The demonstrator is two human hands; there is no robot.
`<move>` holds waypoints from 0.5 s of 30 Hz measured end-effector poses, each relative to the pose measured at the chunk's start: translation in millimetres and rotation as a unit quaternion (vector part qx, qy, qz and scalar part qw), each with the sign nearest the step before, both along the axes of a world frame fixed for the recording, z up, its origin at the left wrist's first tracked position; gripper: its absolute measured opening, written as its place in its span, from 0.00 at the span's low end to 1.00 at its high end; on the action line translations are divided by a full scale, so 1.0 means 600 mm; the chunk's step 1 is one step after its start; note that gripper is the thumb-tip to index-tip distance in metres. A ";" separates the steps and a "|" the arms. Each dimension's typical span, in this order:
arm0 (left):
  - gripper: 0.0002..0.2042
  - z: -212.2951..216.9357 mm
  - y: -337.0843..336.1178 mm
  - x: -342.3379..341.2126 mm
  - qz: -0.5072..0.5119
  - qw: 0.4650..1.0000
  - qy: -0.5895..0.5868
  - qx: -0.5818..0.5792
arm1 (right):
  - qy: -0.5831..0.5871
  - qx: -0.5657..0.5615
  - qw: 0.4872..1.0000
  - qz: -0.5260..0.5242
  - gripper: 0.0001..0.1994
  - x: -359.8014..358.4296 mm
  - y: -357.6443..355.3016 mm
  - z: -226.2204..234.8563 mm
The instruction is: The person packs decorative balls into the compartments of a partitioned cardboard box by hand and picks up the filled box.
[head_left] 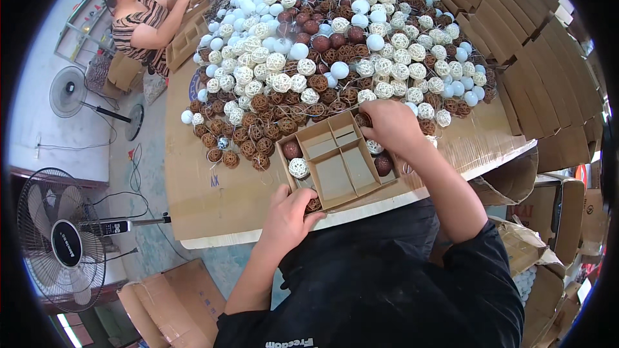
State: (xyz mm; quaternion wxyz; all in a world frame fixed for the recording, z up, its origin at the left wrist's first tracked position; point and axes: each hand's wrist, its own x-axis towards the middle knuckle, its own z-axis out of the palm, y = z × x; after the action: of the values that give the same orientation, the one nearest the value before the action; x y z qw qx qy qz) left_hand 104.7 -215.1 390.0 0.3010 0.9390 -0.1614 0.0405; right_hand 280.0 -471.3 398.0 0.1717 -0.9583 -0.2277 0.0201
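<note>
A shallow cardboard box (340,177) with cross dividers lies at the near edge of a cardboard-covered table (213,200). My left hand (290,209) presses a brown woven ball (314,205) into the box's near left corner. My right hand (390,125) reaches over the box's far right corner, fingers curled among the balls there; what it grips is hidden. In the box lie a dark red ball (292,149), a white woven ball (298,167) and another dark ball (384,165). Behind the box spreads a big heap of white, brown and dark red balls (335,45) on thin wire.
Stacks of flat folded cardboard boxes (535,58) line the table's right side. Another person (138,19) sits at the far left end, handling cardboard. Two floor fans (61,238) (71,93) stand on the left. Open cartons (171,303) sit on the floor near me.
</note>
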 end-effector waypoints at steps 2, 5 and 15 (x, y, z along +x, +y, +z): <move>0.19 0.003 0.002 0.003 -0.009 1.000 0.025 0.008 | -0.009 0.030 0.998 -0.055 0.14 -0.015 0.006 -0.007; 0.19 0.001 0.006 0.002 -0.014 1.000 0.017 0.004 | -0.010 0.052 0.996 -0.076 0.13 -0.020 0.011 -0.012; 0.21 0.000 0.013 0.005 -0.024 0.999 -0.040 0.015 | -0.065 0.069 0.994 -0.059 0.14 -0.020 0.002 -0.023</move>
State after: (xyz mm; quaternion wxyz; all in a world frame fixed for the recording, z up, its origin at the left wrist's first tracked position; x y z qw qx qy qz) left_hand 107.5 -207.3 390.1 0.2810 0.9369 -0.1965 0.0682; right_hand 268.2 -470.1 384.1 0.2231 -0.9552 -0.1821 -0.0678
